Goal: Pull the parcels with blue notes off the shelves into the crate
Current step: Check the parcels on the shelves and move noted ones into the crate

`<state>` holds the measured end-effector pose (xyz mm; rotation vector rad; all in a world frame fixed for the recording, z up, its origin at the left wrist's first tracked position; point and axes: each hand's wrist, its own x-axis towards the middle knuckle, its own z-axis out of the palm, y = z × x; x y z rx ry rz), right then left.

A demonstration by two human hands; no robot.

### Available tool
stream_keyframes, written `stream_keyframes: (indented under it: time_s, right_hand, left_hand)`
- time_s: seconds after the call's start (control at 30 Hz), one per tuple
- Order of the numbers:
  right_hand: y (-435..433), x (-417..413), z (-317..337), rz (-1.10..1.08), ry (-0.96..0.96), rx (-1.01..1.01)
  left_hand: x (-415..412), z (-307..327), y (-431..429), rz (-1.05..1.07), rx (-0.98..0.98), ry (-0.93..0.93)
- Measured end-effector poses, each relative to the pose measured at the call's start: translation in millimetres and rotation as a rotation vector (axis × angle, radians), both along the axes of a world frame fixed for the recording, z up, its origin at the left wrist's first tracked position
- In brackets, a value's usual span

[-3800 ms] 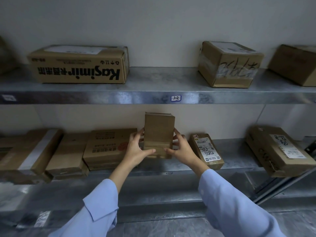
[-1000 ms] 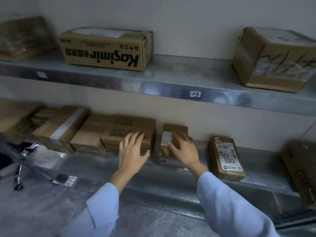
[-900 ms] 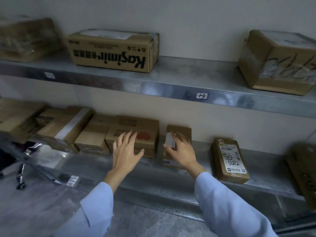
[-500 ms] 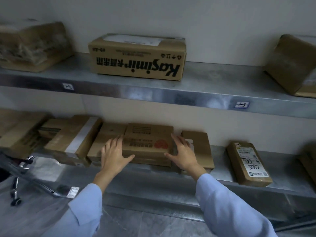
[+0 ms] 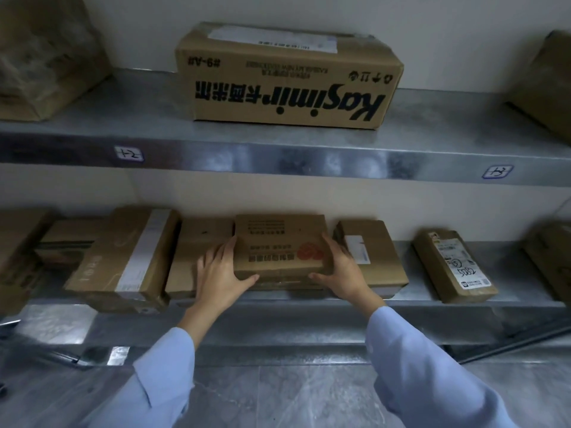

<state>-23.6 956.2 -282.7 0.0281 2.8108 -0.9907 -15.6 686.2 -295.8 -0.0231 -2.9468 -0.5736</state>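
Hands: the left hand (image 5: 221, 273) and the right hand (image 5: 343, 273) clasp one printed carton (image 5: 279, 245) from either side, thumbs hooked over its near edge and fingers laid along its flanks.
Printed carton: flat and brown, with a red mark and dark lettering on top that reads upside down. It sits midway along the lower shelf (image 5: 309, 307), close to the front lip. Whether its underside is clear of the shelf cannot be told.
Left neighbours: a plain box (image 5: 197, 242) lies against the carton, under the left hand's fingers. Just beside that lies a taped box (image 5: 129, 257) with a pale strip along it, set at an angle.
Right neighbours: a labelled parcel (image 5: 374, 257) lies just beside the right hand. A small parcel (image 5: 454, 265) with a handwritten shipping label lies apart, further right.
Upper shelf (image 5: 278, 159): a Kasimir box (image 5: 287, 78) stands above the carton, its print upside down. A wrapped parcel (image 5: 46, 57) is at far left, blurred.
Shelf tags: a left tag (image 5: 129, 153) and a right tag (image 5: 497, 172) are stuck on the upper shelf's front edge.
Sleeves: light blue on both arms.
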Motion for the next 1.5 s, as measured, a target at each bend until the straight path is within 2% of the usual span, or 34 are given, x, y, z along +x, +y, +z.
stream_keyframes:
  time_s: [0.27,0.47,0.6,0.83,1.17,1.5]
  right_hand:
    - [0.6,6.9,4.6,-0.043,0.093,-0.052]
    - [11.9,11.4,30.1,-0.054,0.195,-0.088]
    - [14.7,16.0,45.8,-0.06,0.242,-0.118]
    - [16.4,28.8,65.9,-0.086,0.23,-0.288]
    - [28.9,37.6,74.1,-0.065,0.181,-0.419]
    - [32.1,48.3,80.8,-0.081,0.132,-0.594]
  left_hand:
    - [2.3,10.1,4.3,-0.021,0.109,0.066]
    - [8.0,38.5,11.6,-0.093,0.443,0.055]
    - [16.2,55.0,15.1,-0.094,0.544,0.069]
    - [21.0,68.7,18.0,-0.043,0.748,0.035]
    - [32.5,81.8,26.8,-0.095,0.804,0.069]
    - [44.3,82.9,26.2,-0.052,0.88,-0.028]
